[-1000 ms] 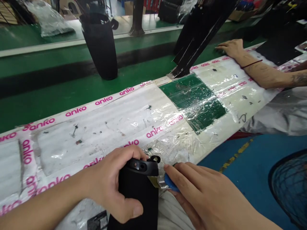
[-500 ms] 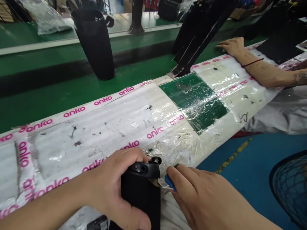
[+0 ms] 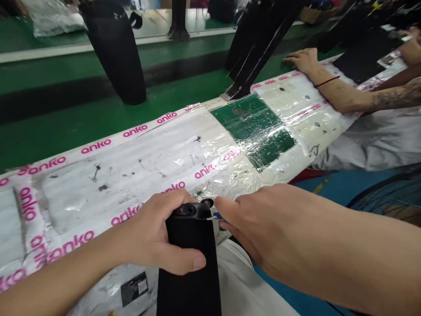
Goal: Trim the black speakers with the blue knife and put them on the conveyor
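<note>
My left hand (image 3: 161, 232) is wrapped round a black tapered cloth-like case (image 3: 192, 292), its thumb across the front. The case stands tilted at the near edge of the table, its lower end out of frame. On its top sits a black plastic end piece (image 3: 189, 210) with small holes, and a small black loop (image 3: 208, 202) sticks out at the right. My right hand (image 3: 279, 224) is closed round a blue-handled utility knife (image 3: 216, 216). Its metal blade lies against the right edge of the end piece. Most of the handle is hidden in the fingers.
The film-covered table (image 3: 158, 153) carries pink-lettered tape. Behind it runs a green belt (image 3: 184, 66) with another black tapered case (image 3: 115, 57) on it. A slanted black post (image 3: 259, 48) rises at the table's far edge. A co-worker's arm (image 3: 348, 94) rests at the right.
The view has shifted slightly. My right hand has moved up and turned over, bringing the knife higher along the end piece's edge. My left hand keeps its hold on the case.
</note>
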